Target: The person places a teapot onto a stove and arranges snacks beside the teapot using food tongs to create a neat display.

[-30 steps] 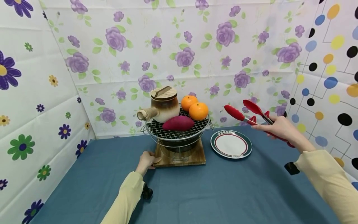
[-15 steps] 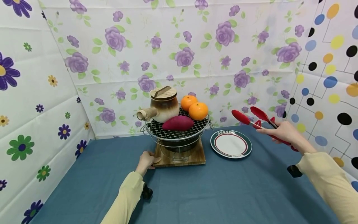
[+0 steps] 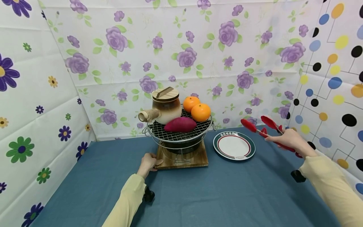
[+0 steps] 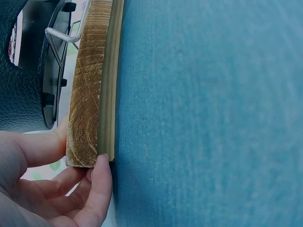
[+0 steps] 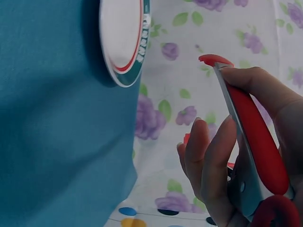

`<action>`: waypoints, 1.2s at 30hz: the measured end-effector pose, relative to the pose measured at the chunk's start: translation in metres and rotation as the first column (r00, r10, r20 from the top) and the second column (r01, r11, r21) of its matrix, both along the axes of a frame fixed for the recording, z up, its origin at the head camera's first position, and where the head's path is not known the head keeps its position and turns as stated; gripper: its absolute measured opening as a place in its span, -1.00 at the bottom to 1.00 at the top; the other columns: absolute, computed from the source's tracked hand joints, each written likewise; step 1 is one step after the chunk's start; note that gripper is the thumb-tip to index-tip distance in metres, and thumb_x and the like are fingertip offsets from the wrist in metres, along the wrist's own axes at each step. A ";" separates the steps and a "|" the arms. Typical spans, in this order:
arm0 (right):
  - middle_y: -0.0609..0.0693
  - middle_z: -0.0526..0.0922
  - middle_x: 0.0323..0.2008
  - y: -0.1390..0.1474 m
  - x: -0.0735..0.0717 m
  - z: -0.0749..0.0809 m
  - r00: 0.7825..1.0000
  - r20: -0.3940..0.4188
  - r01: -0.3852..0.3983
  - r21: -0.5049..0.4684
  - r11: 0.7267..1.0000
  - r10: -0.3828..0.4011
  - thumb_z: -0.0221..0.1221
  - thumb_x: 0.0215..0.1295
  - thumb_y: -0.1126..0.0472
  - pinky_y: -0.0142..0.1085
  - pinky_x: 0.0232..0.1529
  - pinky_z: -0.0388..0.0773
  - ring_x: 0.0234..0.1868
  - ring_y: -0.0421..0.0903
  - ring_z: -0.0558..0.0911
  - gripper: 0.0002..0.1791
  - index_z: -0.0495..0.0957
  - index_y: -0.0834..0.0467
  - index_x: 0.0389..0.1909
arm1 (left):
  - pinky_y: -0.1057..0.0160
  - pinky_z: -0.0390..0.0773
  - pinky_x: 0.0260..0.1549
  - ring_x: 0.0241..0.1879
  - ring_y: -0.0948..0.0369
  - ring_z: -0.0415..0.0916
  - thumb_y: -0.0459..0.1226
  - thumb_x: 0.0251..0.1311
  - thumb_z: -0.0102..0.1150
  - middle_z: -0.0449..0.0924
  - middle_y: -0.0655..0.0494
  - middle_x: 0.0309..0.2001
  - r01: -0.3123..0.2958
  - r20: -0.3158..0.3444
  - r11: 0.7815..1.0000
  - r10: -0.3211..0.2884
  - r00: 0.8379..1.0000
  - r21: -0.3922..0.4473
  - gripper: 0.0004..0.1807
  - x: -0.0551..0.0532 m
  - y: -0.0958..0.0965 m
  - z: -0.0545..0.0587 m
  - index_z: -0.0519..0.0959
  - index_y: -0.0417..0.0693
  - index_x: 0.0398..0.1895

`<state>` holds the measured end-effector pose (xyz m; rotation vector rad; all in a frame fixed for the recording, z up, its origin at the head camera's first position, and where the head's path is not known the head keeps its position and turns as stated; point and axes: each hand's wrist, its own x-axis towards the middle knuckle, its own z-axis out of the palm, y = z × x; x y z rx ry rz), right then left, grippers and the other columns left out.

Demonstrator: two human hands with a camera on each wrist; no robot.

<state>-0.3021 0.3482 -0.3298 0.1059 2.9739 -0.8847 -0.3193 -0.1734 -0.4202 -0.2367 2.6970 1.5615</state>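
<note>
My left hand grips the front left corner of a square wooden board, thumb on top and fingers at its edge in the left wrist view. On that board stands a round grill with a wire mesh. It bears a clay pot with a wooden lid, a purple sweet potato and two oranges. To the right, my right hand holds red-tipped tongs in the air, their arms spread with nothing between the tips. The right wrist view shows thumb and fingers around the tongs' red handle.
A white plate with a green rim lies on the blue tablecloth, between the grill and the tongs. Flowered cloth hangs behind the table, with a dotted cloth at the right side.
My right hand has moved the tongs to the right and slightly down, away from the grill. The left hand stays on the board's corner.
</note>
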 end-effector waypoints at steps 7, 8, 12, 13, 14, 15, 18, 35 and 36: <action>0.00 0.35 -0.82 0.006 -0.003 -0.013 1.000 -0.002 0.016 0.014 1.000 -0.016 0.18 -0.08 -0.38 -0.31 -0.70 0.17 -0.77 -0.11 0.32 -0.32 0.38 0.21 -0.76 | 0.15 0.60 -0.58 -0.29 -0.12 0.46 -0.53 0.16 -0.13 0.32 -0.43 -0.04 -0.004 -0.008 1.000 0.004 1.000 -0.009 -0.63 0.000 -0.001 -0.002 0.32 -0.57 0.04; -0.01 0.33 -0.83 0.007 -0.003 -0.014 1.000 -0.008 0.019 0.010 1.000 -0.019 0.19 -0.08 -0.36 -0.31 -0.70 0.16 -0.77 -0.11 0.31 -0.33 0.35 0.20 -0.76 | 0.16 0.60 -0.58 -0.30 -0.12 0.46 -0.53 0.16 -0.11 0.32 -0.43 -0.04 -0.005 -0.006 1.000 0.005 1.000 -0.008 -0.63 0.000 -0.001 -0.002 0.32 -0.57 0.04; -0.02 0.26 -0.84 0.007 -0.002 -0.020 0.999 -0.025 0.027 -0.003 1.000 -0.027 0.21 -0.07 -0.34 -0.32 -0.71 0.15 -0.79 -0.12 0.27 -0.34 0.30 0.18 -0.79 | 0.17 0.59 -0.59 -0.29 -0.12 0.47 -0.51 0.17 -0.08 0.32 -0.43 -0.04 -0.013 -0.001 1.000 0.013 1.000 -0.011 -0.63 -0.001 -0.001 -0.003 0.32 -0.57 0.04; -0.03 0.26 -0.84 0.007 -0.001 -0.021 0.999 -0.025 0.030 -0.007 1.000 -0.030 0.21 -0.06 -0.33 -0.33 -0.71 0.15 -0.79 -0.12 0.27 -0.35 0.30 0.17 -0.80 | 0.17 0.59 -0.59 -0.29 -0.12 0.48 -0.50 0.17 -0.06 0.32 -0.43 -0.04 -0.014 0.000 1.000 0.014 1.000 -0.010 -0.63 -0.001 -0.001 -0.003 0.32 -0.57 0.04; -0.03 0.24 -0.84 0.007 -0.001 -0.022 0.999 -0.024 0.032 -0.011 0.999 -0.032 0.21 -0.06 -0.32 -0.33 -0.71 0.15 -0.80 -0.13 0.26 -0.35 0.28 0.17 -0.80 | 0.17 0.60 -0.59 -0.29 -0.12 0.48 -0.50 0.17 -0.05 0.32 -0.43 -0.05 -0.016 0.001 1.000 0.016 1.000 -0.009 -0.63 -0.001 -0.001 -0.003 0.32 -0.57 0.04; -0.04 0.23 -0.84 0.007 0.000 -0.023 0.999 -0.023 0.033 -0.012 0.999 -0.033 0.21 -0.06 -0.32 -0.33 -0.72 0.14 -0.81 -0.13 0.24 -0.35 0.27 0.16 -0.81 | 0.17 0.59 -0.59 -0.30 -0.11 0.48 -0.51 0.17 -0.07 0.33 -0.43 -0.05 -0.016 0.002 1.000 0.016 1.000 -0.011 -0.64 -0.001 -0.001 -0.003 0.33 -0.56 0.04; -0.05 0.22 -0.84 0.008 0.000 -0.025 0.999 -0.019 0.034 -0.023 0.999 -0.034 0.22 -0.06 -0.31 -0.34 -0.73 0.14 -0.81 -0.14 0.24 -0.36 0.25 0.13 -0.82 | 0.16 0.60 -0.58 -0.36 -0.09 0.48 -0.51 0.17 -0.09 0.35 -0.41 -0.10 -0.014 0.006 1.000 0.014 1.000 -0.009 -0.64 -0.001 -0.001 -0.002 0.33 -0.56 0.04; -0.05 0.22 -0.82 0.027 -0.008 -0.054 0.999 0.031 0.042 0.004 0.999 -0.043 0.22 -0.05 -0.29 -0.33 -0.69 0.16 -0.76 -0.15 0.25 -0.38 0.28 0.14 -0.82 | 0.14 0.60 -0.56 -0.28 -0.14 0.47 -0.41 0.11 0.17 0.29 -0.45 -0.03 -0.015 0.005 1.000 0.015 1.000 0.027 -0.54 0.001 -0.001 0.000 0.32 -0.56 0.02; -0.05 0.24 -0.82 0.027 -0.008 -0.055 0.999 0.038 0.039 0.005 0.999 -0.039 0.22 -0.05 -0.29 -0.33 -0.68 0.17 -0.76 -0.14 0.27 -0.38 0.31 0.15 -0.82 | 0.14 0.60 -0.56 -0.28 -0.14 0.47 -0.41 0.11 0.17 0.29 -0.45 -0.03 -0.015 0.002 1.000 0.015 1.000 0.027 -0.54 0.000 -0.001 0.000 0.32 -0.56 0.01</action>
